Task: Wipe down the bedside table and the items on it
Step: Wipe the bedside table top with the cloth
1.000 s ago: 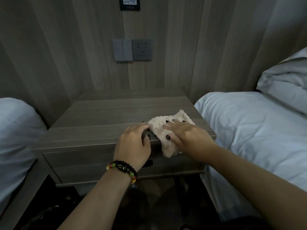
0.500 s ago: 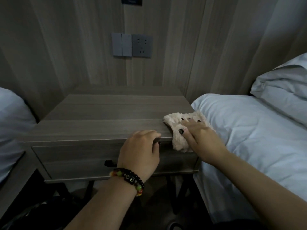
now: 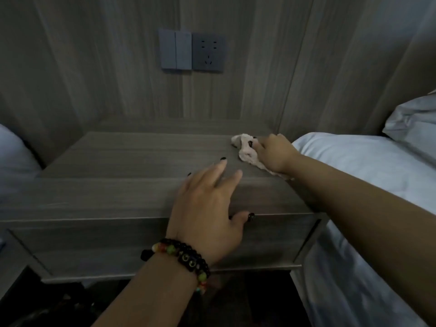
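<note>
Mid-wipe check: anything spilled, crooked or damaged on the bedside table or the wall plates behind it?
Nothing stands out. The bedside table top shows no spill or damage, its drawer sits closed. The right hand grips the cloth at the far right corner; the left hand rests flat on the front edge. The switch and socket look level.

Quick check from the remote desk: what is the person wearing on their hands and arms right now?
Both forearms are bare, no sleeves in view. The left hand has a beaded bracelet at the wrist: mostly black beads, with some green, orange and yellow ones. Fingernails on both the left and the right hand are painted dark.
</note>
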Tool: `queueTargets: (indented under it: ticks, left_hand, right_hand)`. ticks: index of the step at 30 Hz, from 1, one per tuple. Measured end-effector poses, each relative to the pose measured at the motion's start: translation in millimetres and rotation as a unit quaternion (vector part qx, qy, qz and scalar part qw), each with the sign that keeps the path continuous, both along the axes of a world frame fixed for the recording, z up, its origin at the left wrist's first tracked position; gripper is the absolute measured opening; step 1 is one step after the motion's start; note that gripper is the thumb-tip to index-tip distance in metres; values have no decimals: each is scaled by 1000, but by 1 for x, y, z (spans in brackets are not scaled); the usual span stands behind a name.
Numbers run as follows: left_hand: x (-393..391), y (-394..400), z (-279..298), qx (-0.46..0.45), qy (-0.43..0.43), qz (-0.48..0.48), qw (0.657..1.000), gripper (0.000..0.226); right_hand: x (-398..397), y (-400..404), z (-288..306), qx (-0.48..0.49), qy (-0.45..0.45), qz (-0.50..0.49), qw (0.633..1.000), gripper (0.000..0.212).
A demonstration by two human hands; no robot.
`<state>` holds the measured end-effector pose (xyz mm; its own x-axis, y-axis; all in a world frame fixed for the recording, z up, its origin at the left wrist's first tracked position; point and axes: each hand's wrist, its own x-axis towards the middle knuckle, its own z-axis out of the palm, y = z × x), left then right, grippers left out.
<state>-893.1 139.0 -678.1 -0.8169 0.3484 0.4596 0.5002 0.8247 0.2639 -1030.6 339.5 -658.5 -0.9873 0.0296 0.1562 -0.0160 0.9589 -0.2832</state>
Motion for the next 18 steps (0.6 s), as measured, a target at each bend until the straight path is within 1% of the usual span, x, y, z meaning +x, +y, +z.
queueTargets:
  ticks: [2,4,5,7,8,10,12,14,16,18]
  left_hand:
    - [-4,-1,-1,-1,-16,-10,1000,79]
    - [-5,-3,-4,29,-39,-26,998,86]
    - [-7,-4,-6,48,-52,-35,997,89]
    - [-9,-7,-9,85,-68,-47,993,95]
    - [-10,-9,-9,102,-77,-50,991,97]
    - [-8,-9,-8,125,-90,-50,987,99]
    - [-5,-9,-6,135,-93,-48,985,99]
    - [-2,-7,-6,139,-95,-50,984,96]
    - [3,-5,-5,139,-100,-53,984,89]
    - [11,-3,-4,139,-87,-58,985,78]
  right_hand:
    - [-21,-1,3,16,-6,-13,1000,43]
    - [-34,-3,6,13,-1,-21,1000,49]
    - [-36,-4,7,8,-3,-22,1000,49]
    - [-33,-5,8,-31,-20,-23,999,44]
    - [-27,-5,8,-41,-11,-15,999,42]
    - [-16,-1,6,-36,-7,-5,999,42]
    - [2,1,3,-33,5,4,999,41]
    - [26,2,2,-37,8,15,999,34]
    - [57,-1,4,-20,15,41,999,31]
    - [91,1,4,-5,30,73,997,29]
